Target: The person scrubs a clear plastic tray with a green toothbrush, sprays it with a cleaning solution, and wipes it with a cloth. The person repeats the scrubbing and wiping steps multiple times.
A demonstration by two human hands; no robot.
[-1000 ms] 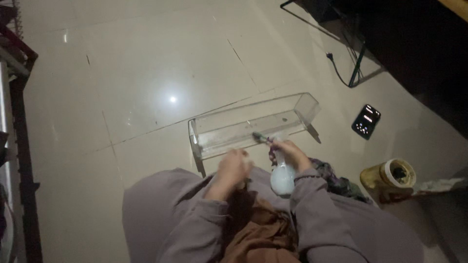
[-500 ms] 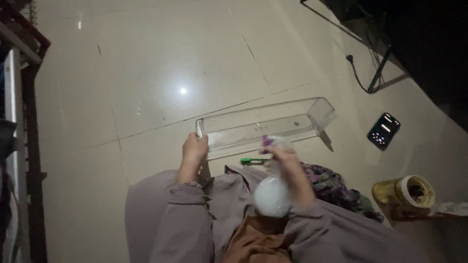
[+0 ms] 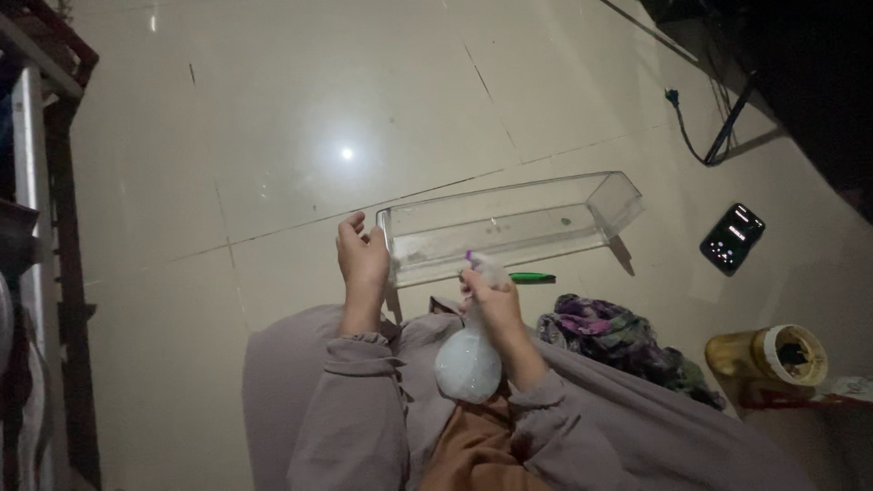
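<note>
A long clear plastic tray [image 3: 509, 225] lies on the tiled floor in front of me. My left hand [image 3: 362, 259] grips its left end, fingers over the rim. My right hand [image 3: 496, 305] is closed round the neck of a pale spray bottle [image 3: 468, 364] with a purple nozzle, which points at the tray's near wall. A green pen-like object [image 3: 532, 277] lies on the floor just right of the nozzle, beside the tray.
A crumpled purple cloth [image 3: 609, 336] lies at my right knee. A lit phone [image 3: 733, 238] is on the floor further right, and a yellow open jar [image 3: 773, 356] sits near the right edge. A black cable [image 3: 696, 127] and dark furniture are at the upper right; a metal rack [image 3: 41, 227] is on the left.
My left hand moved from my lap to the tray's left end and gripped it. My right hand with the bottle shifted; the green object left my hand and now lies on the floor.
</note>
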